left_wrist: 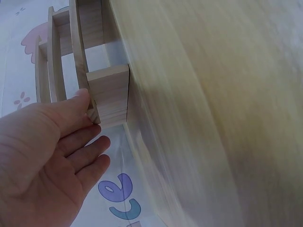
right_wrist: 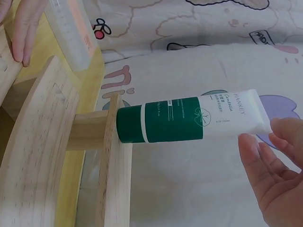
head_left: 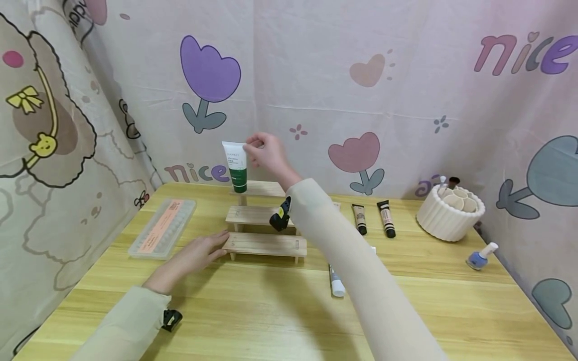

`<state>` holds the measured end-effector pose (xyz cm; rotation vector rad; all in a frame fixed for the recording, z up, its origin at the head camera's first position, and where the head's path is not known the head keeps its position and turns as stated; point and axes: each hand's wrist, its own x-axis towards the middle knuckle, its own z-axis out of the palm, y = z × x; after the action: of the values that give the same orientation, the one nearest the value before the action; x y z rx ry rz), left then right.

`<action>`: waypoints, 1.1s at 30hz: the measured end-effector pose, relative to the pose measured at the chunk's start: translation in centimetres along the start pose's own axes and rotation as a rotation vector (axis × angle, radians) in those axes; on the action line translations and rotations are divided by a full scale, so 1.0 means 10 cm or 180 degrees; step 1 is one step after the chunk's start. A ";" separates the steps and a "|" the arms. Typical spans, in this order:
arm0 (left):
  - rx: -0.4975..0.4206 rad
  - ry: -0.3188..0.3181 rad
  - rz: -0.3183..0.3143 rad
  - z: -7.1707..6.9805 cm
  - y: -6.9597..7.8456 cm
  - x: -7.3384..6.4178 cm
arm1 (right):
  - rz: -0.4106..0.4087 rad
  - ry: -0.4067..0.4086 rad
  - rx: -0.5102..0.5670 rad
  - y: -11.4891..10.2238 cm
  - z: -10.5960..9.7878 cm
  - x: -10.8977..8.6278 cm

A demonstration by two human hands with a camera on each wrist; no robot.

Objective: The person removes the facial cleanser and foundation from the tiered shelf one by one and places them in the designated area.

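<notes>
My right hand (head_left: 270, 154) pinches the white crimped end of a green-and-white squeeze tube (head_left: 237, 168) between thumb and fingers. The tube stands upright, green cap down, at the left end of the top tier of a three-step wooden display stand (head_left: 266, 244). In the right wrist view, the cap of the tube (right_wrist: 161, 120) meets the top board (right_wrist: 115, 175). At the left end of the lowest tier, my left hand (head_left: 200, 254) holds the board's corner. Its thumb (left_wrist: 78, 104) lies on one face in the left wrist view, with the index fingertip behind the edge.
Left of the stand lies a clear plastic case (head_left: 162, 228) with a pink label. To the right are two small dark-capped tubes (head_left: 359, 219), a white-capped tube (head_left: 336, 281) partly under my right sleeve, a white ribbed brush holder (head_left: 444, 218) and a blue nail polish bottle (head_left: 479, 258).
</notes>
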<state>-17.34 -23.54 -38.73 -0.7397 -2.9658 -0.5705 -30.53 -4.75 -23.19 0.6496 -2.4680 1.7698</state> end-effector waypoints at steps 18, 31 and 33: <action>-0.0011 -0.0001 -0.0016 -0.01 0.00 0.00 | -0.0060 0.0020 -0.0108 0.01 0.03 0.01; 0.0010 0.0013 0.0015 0.01 0.00 0.02 | -0.0219 0.0195 0.0049 0.17 -0.34 -0.21; -0.0007 0.0007 -0.0003 0.01 0.00 0.01 | -0.0239 0.0239 0.0100 0.20 -0.45 -0.26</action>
<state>-17.45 -23.45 -38.76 -0.7376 -2.9641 -0.5745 -29.77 0.72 -24.08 0.6561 -2.3402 1.7753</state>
